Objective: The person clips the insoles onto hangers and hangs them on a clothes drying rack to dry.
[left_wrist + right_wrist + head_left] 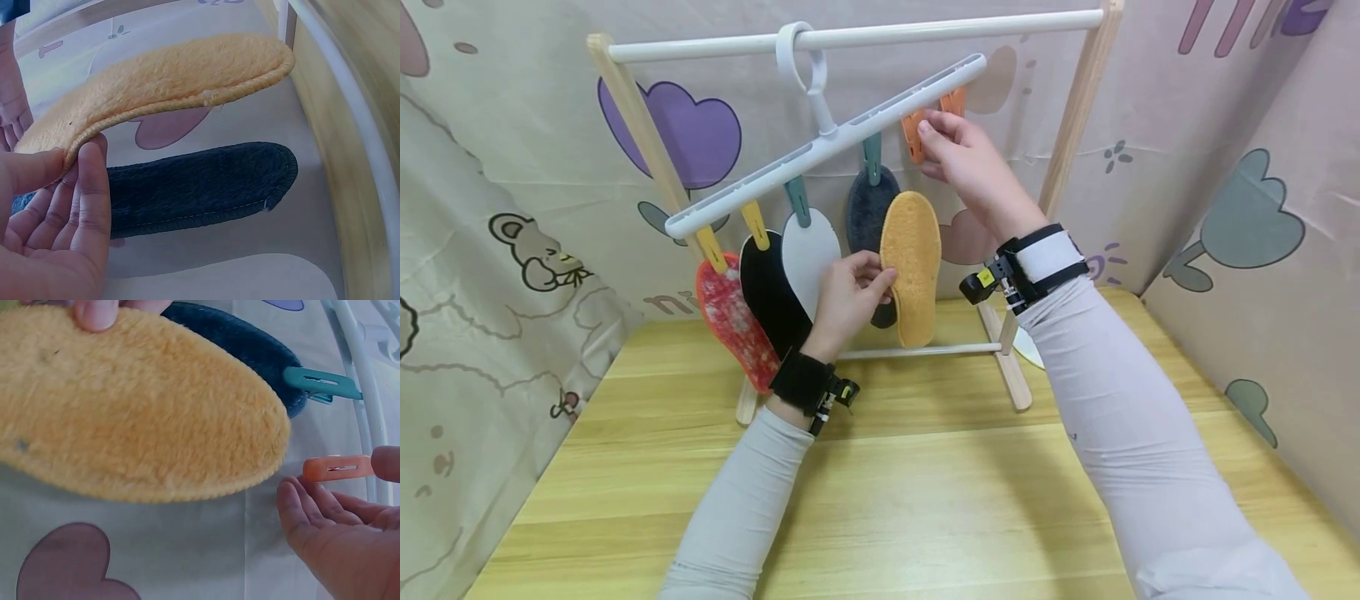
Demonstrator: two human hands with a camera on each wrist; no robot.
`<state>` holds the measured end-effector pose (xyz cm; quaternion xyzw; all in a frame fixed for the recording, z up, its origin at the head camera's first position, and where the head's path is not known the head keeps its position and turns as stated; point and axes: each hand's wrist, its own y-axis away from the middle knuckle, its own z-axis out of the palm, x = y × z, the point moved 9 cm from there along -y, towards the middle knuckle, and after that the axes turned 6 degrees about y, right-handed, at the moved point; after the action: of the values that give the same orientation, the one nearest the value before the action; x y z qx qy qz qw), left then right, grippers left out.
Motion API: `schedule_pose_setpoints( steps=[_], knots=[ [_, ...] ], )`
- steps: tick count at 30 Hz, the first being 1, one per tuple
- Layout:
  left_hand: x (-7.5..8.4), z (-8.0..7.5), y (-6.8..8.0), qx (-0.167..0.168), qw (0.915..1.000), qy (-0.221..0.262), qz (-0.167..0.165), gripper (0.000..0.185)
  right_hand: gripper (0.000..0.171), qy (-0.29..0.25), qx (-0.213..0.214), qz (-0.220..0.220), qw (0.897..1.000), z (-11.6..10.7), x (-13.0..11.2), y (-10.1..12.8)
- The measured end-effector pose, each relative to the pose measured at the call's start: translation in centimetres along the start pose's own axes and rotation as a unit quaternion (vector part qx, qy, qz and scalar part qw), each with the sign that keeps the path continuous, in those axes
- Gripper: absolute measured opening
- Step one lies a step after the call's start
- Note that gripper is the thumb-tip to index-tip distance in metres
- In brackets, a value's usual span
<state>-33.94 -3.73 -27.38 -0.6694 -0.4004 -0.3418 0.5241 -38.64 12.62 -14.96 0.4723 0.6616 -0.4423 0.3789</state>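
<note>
My rack (pixel 1078 108) stands on the table (pixel 925 500), hanger (pixel 820 142) on its top bar. Four insoles hang clipped left of my left hand (pixel 850 296), which holds a fifth insole (pixel 912 267); my right hand (pixel 962 154) touches the clip (pixel 913 137) above it

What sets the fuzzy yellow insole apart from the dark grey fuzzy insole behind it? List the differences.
The fuzzy yellow insole is golden yellow; the dark grey fuzzy insole is charcoal. The yellow one hangs from no clip, pinched at its edge by the left hand; the grey one hangs from a green clip. The yellow one sits in front and lower. Both are plush with stitched edges.
</note>
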Motion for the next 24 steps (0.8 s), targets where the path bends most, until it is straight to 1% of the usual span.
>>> schedule_pose_setpoints(
  steps=[4,10,18,24],
  knots=[
    [0.1,0.1,-0.1,0.0,1.0,0.0,0.0,0.011,0.053,-0.029,0.003,0.001,1.0,0.1,-0.3,-0.1],
    [0.0,0.2,-0.2,-0.001,1.0,0.004,-0.003,0.013,0.046,-0.04,0.005,-0.011,0.999,0.0,-0.7,0.1],
    [0.2,0.3,-0.3,-0.004,1.0,0.003,-0.006,0.013,0.044,-0.04,0.007,-0.024,0.999,-0.1,-1.0,0.3],
    [0.2,0.2,-0.3,-0.002,1.0,0.005,-0.001,0.012,0.045,-0.024,0.008,-0.044,0.999,0.0,-1.3,0.7]
  ],
)
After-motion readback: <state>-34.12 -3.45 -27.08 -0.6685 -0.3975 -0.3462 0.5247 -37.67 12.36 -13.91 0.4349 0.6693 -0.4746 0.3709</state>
